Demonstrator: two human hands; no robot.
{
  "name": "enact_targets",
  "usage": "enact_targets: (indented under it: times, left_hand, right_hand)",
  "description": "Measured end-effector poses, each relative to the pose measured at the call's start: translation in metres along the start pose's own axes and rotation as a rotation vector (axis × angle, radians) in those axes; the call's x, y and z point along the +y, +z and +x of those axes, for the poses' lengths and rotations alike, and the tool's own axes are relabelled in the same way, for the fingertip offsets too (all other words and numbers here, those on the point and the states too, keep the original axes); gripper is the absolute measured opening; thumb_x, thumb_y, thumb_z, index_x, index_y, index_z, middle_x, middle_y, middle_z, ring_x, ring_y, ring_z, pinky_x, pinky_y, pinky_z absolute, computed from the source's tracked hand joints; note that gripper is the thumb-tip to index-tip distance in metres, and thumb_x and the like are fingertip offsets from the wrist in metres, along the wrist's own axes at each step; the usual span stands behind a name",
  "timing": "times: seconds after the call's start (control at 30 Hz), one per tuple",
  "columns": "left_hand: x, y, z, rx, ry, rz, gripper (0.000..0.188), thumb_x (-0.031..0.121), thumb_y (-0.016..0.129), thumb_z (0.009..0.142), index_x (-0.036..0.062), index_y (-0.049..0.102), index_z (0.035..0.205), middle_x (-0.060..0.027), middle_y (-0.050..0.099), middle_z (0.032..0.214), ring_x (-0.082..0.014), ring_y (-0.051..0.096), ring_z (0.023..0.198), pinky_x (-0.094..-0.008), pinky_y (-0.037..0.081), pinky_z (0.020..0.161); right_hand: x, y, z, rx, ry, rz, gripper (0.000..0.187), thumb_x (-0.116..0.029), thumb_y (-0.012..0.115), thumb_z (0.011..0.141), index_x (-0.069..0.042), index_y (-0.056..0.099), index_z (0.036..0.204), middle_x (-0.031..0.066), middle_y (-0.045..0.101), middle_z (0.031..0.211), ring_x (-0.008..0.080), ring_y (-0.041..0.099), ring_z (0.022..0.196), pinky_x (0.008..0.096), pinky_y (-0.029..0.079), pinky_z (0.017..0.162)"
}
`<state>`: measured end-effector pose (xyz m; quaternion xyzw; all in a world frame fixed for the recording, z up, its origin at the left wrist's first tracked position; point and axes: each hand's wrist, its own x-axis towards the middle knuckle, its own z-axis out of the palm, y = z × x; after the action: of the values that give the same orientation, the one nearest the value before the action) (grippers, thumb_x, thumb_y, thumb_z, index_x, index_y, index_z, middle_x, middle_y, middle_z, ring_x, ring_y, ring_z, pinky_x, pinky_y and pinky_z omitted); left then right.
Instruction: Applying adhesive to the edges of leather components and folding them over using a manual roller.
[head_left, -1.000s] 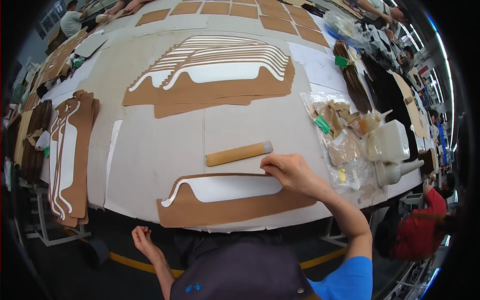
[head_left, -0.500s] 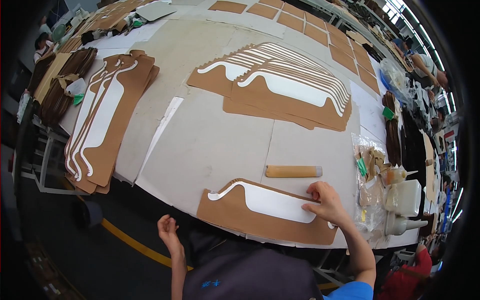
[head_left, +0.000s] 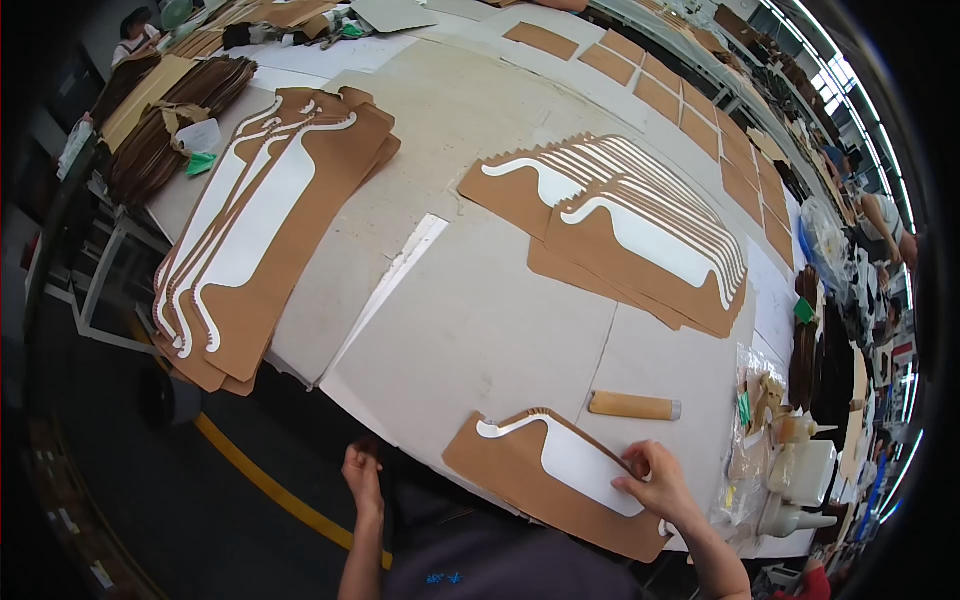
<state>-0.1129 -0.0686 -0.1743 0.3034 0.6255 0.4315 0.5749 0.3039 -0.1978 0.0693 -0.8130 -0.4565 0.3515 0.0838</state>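
A flat brown leather-like panel with a white shaped backing on it lies at the table's near edge. Small notches run along its curved upper edge. At the right part of that upper edge, my right hand pinches the brown rim, its thumb over the white backing. Off the table's front edge, my left hand hangs in the air with fingers curled in and nothing visible in them. Just beyond the panel lies a tan bar-shaped tool with a grey end.
A fanned stack of similar panels lies farther back, another stack at the left. Squeeze bottles and a white container stand at the right beside a clear plastic bag. Brown bundles sit far left. A pale strip lies on the table.
The whole view has shifted, so the table things sit farther right and lower. My right hand's fingers have drawn together at the panel's upper edge. My left hand's fingers have curled in more.
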Motion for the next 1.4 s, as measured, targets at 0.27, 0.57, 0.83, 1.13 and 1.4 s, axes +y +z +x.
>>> enact_targets:
  times: [0.27,0.57,0.83,1.13,1.4]
  left_hand:
    - [-0.010,-0.002,0.031,0.040,0.126,0.017,0.017,0.000,0.058,0.105,0.0025,0.069,0.118,-0.0020,0.069,0.102,-0.0099,0.063,0.091,-0.0271,0.052,0.080]
    - [-0.019,-0.033,0.037,0.140,0.042,-0.116,0.014,0.014,0.058,0.109,0.0051,0.067,0.116,0.0057,0.051,0.076,-0.0025,0.041,0.059,-0.0217,0.032,0.051]
    - [-0.017,-0.018,0.018,0.367,-0.195,0.076,0.014,0.017,0.066,0.105,0.0061,0.067,0.114,0.0057,0.052,0.074,-0.0037,0.044,0.058,-0.0220,0.035,0.053]
    - [-0.014,-0.036,0.011,0.209,0.107,0.095,0.038,0.030,0.065,0.106,0.0046,0.071,0.078,-0.0018,0.063,0.068,-0.0060,0.052,0.063,-0.0236,0.037,0.060]
    - [0.060,-0.033,0.004,0.469,0.290,0.140,0.013,0.003,0.054,0.105,0.0027,0.065,0.099,-0.0008,0.060,0.087,-0.0078,0.054,0.076,-0.0247,0.046,0.071]
  right_hand:
    - [-0.088,-0.083,0.040,0.204,-0.393,-0.050,0.012,0.006,0.071,0.092,0.002,0.068,0.102,0.0145,0.072,0.090,0.0240,0.071,0.084,0.0322,0.054,0.070]
    - [-0.232,-0.254,0.296,0.135,-0.772,0.028,0.029,-0.004,0.067,0.093,0.004,0.070,0.121,0.0129,0.073,0.114,0.0158,0.066,0.107,0.0327,0.051,0.101]
    - [-0.271,-0.250,0.482,0.945,-0.799,-0.472,0.027,-0.013,0.071,0.090,-0.005,0.072,0.116,0.0153,0.074,0.103,0.0311,0.072,0.092,0.0408,0.057,0.084]
    - [-0.066,-0.126,0.239,0.426,-0.731,-0.290,0.023,-0.008,0.074,0.087,-0.006,0.071,0.110,0.0137,0.067,0.107,0.0344,0.064,0.100,0.0447,0.049,0.085]
    - [0.038,-0.051,0.043,0.432,-0.641,-0.253,0.046,-0.017,0.084,0.079,-0.006,0.068,0.121,0.0139,0.063,0.118,0.0354,0.060,0.112,0.0448,0.048,0.096]
